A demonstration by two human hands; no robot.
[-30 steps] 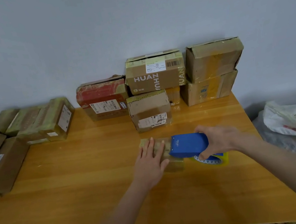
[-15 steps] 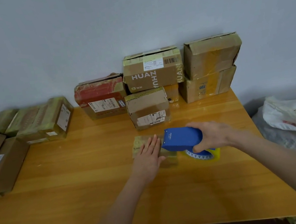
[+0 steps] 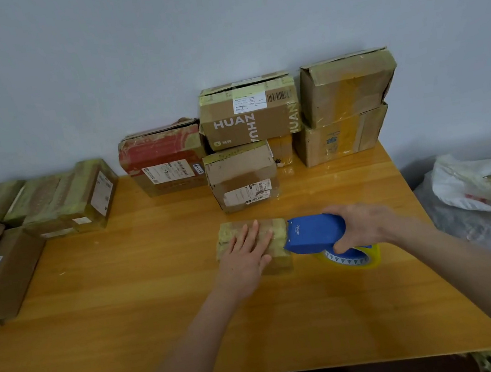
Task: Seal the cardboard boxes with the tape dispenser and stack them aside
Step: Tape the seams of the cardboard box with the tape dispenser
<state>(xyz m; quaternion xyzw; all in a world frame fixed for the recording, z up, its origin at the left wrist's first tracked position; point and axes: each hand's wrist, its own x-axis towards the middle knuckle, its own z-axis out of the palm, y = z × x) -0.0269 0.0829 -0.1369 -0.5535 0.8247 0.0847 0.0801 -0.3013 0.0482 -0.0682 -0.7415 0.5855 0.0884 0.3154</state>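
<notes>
- small box point(image 3: 238, 232): flat brown carton, heavily wrapped in yellowish tape, lying mid-scene; left hand point(image 3: 246, 258) flat on its top
- dispenser point(image 3: 316, 234): blue body, clear-yellow roll point(image 3: 355, 258) underneath; nose touching the small box's right edge; right hand point(image 3: 364, 225) grips its back
- HUAN box point(image 3: 249, 114): far centre, stacked on other boxes, flaps taped
- labelled box point(image 3: 241, 177): just in front of it, upright
- red box point(image 3: 163, 160): left of those, top ragged
- two-box pile point(image 3: 344, 109): far right, top one tilted
- box row point(image 3: 56, 199): far left, tape-wrapped, side by side
- brown boxes point(image 3: 1, 276): left edge
</notes>
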